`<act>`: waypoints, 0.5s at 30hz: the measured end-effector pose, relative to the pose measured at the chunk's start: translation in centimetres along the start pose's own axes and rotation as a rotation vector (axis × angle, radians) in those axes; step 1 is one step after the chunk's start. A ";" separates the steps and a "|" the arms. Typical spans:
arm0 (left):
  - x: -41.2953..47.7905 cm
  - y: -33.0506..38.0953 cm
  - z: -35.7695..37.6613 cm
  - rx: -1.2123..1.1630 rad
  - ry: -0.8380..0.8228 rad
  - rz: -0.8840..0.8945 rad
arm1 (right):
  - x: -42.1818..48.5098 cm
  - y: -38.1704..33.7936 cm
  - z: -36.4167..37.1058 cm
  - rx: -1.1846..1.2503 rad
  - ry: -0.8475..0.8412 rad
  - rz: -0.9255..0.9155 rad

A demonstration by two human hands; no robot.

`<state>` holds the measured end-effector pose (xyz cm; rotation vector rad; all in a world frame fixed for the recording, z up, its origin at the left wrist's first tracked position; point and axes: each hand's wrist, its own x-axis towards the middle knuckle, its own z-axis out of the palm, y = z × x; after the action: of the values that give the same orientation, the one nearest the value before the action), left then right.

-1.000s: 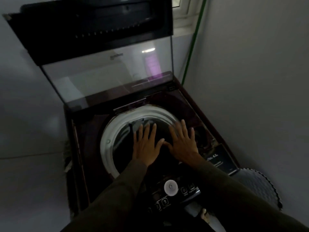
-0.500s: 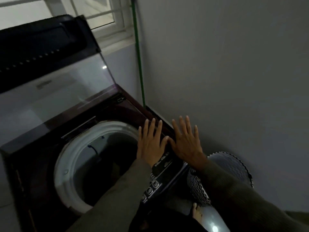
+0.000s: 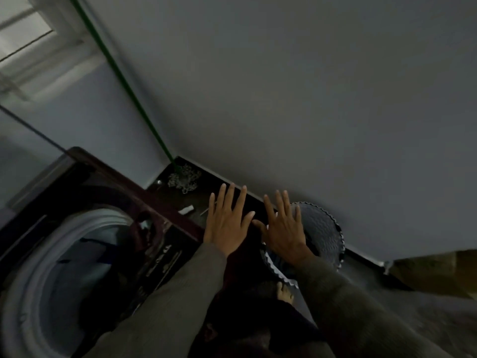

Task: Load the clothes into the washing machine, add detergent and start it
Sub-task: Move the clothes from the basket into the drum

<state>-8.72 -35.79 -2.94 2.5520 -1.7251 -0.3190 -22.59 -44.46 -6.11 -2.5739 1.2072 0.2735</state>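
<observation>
Two hands, both flat with fingers spread, hold nothing: left hand over the dark floor strip beside the washer, right hand over the one basket. One drum, open at the left; no clothes show in it, though the dim view may hide some. Risk: reaching into the basket half-blind, a garment could drop onto the floor beside the mop.

A home laundry corner: top-loading washing machine, laundry basket, mop, window.
</observation>
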 end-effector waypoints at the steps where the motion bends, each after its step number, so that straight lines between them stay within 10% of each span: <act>1: 0.4 1.0 0.5 0.012 -0.015 0.015 | -0.1 1.2 0.4 0.021 -0.019 0.014; 15: 4.3 10.7 9.9 0.074 -0.300 0.189 | -1.2 12.2 7.9 0.151 -0.224 0.184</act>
<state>-18.85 -43.04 -11.66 2.4655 -2.0968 -0.6691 -33.20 -48.36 -15.35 -2.2391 1.3262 0.4760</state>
